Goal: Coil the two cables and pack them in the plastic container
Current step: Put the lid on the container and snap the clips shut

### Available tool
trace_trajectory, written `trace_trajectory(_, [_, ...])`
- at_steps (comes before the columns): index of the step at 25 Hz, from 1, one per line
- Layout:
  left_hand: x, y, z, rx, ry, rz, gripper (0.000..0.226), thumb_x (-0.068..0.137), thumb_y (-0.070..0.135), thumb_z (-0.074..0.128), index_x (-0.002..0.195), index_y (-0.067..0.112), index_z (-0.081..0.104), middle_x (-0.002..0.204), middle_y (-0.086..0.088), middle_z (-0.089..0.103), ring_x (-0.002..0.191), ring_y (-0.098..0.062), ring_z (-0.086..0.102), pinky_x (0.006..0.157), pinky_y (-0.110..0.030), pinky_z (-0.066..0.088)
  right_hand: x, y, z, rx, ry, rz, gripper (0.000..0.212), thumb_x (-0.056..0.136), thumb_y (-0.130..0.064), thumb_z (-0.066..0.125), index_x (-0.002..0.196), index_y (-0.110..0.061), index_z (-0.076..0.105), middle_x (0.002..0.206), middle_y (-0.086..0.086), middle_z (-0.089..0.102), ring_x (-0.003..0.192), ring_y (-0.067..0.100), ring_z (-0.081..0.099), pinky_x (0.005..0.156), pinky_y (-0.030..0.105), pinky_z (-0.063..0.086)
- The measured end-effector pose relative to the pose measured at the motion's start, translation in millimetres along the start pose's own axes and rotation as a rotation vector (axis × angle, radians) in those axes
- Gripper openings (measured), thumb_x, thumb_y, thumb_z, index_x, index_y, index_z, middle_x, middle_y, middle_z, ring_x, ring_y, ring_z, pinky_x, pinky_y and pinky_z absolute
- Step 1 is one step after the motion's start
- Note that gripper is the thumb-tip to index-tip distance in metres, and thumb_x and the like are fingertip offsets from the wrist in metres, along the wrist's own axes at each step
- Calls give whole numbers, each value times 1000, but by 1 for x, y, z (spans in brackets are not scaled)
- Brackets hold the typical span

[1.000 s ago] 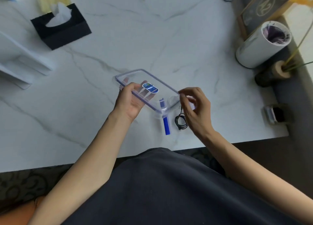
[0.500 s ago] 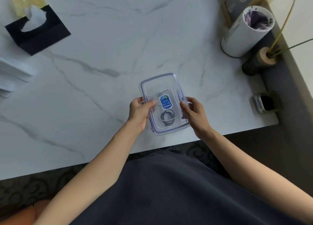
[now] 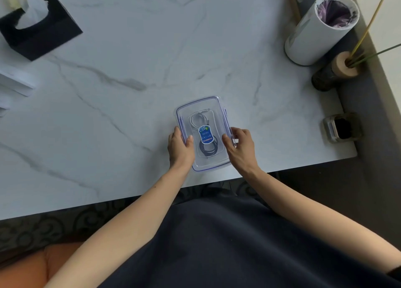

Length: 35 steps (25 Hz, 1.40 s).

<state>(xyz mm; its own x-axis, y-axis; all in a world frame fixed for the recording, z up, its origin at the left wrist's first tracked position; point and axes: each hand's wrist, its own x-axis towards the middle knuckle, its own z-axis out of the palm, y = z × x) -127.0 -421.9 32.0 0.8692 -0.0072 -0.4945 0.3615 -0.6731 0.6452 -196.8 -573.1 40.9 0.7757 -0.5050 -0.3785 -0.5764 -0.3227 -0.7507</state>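
Note:
A clear plastic container (image 3: 196, 105) with a blue-trimmed lid and a blue label stands on the marble table near its front edge. Through the lid I see a coiled white cable (image 3: 198, 118) at the far end and a coiled black cable (image 3: 207, 149) at the near end. My left hand (image 3: 180, 146) grips the container's left side, thumb on the lid. My right hand (image 3: 238, 146) grips its right side, fingers on the side clip.
A black tissue box (image 3: 39, 29) sits at the far left, white boxes (image 3: 15, 83) at the left edge. At the right stand a white cylinder bin (image 3: 312, 33), a wooden vase (image 3: 334, 72) and a small glass jar (image 3: 341, 128). The table edge (image 3: 282, 170) runs just below the container.
The lid, held tilted above the table a second ago, now lies flat on the container. Both hands moved onto its sides, and the container sits square to me.

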Motion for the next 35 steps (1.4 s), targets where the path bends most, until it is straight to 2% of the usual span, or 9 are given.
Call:
trace_trajectory(2, [1, 2, 0, 16, 31, 24, 43, 96, 21, 55, 133, 2, 47, 126, -16, 54, 114, -31, 56, 99, -41, 45, 3, 2, -1, 12, -7, 15, 44, 96, -33, 58, 132, -6, 56, 128, 12, 54, 108, 18, 57, 99, 38, 50])
trace_trajectory(8, [6, 3, 2, 28, 49, 66, 19, 90, 21, 63, 104, 9, 60, 101, -15, 62, 88, -29, 60, 78, -33, 49, 9, 1, -8, -31, -5, 11, 32, 94, -22, 62, 119, -3, 66, 112, 19, 64, 102, 30, 63, 93, 44, 51])
trace_trajectory(13, [2, 8, -2, -64, 57, 66, 17, 88, 16, 67, 104, 12, 65, 77, 4, 59, 70, -19, 55, 72, -29, 49, 17, 2, -13, -19, -94, 73, 45, 92, -23, 65, 135, -11, 56, 100, 6, 63, 89, 24, 64, 88, 40, 55])
trace_trajectory(19, [7, 4, -4, -194, 33, -42, 51, 85, 22, 73, 132, 15, 55, 100, 0, 61, 86, -17, 58, 84, -30, 51, 22, 2, -17, 62, -127, 167, 40, 89, -25, 69, 127, -16, 59, 101, 8, 63, 85, 22, 63, 80, 38, 56])
trace_trajectory(22, [10, -4, 0, -192, 65, -70, 61, 82, 27, 76, 136, 18, 49, 121, -7, 54, 105, -20, 55, 92, -32, 47, 27, 6, -17, 179, -157, 260, 44, 86, -23, 74, 126, -21, 57, 123, 12, 55, 110, 27, 57, 89, 39, 51])
trace_trajectory(25, [16, -11, -1, -258, -28, -220, 89, 80, 35, 78, 150, 19, 26, 149, -12, 38, 133, -26, 43, 100, -33, 38, 33, 10, -20, 287, -268, 378, 64, 89, -19, 71, 144, -13, 39, 138, 17, 49, 111, 27, 54, 87, 35, 44])
trace_trajectory(27, [20, -12, -4, -340, -127, -299, 99, 80, 36, 77, 154, 14, 15, 150, -11, 42, 130, -24, 46, 97, -30, 37, 37, 11, -23, 314, -304, 427, 72, 89, -17, 71, 148, -7, 30, 142, 19, 49, 109, 27, 53, 89, 36, 44])
trace_trajectory(31, [29, -13, -6, -389, -172, -316, 89, 81, 31, 78, 150, 5, 27, 133, -8, 55, 108, -18, 53, 84, -28, 43, 37, 11, -22, 229, -259, 355, 64, 88, -20, 72, 141, -4, 42, 131, 13, 56, 109, 26, 58, 82, 35, 52])
trace_trajectory(35, [33, -22, -6, -365, -146, -262, 56, 75, 34, 82, 121, 10, 61, 118, -8, 68, 102, -25, 66, 70, -28, 54, 29, 12, -16, 150, -142, 218, 57, 86, -20, 74, 135, -4, 51, 119, 9, 60, 99, 24, 62, 80, 32, 56])
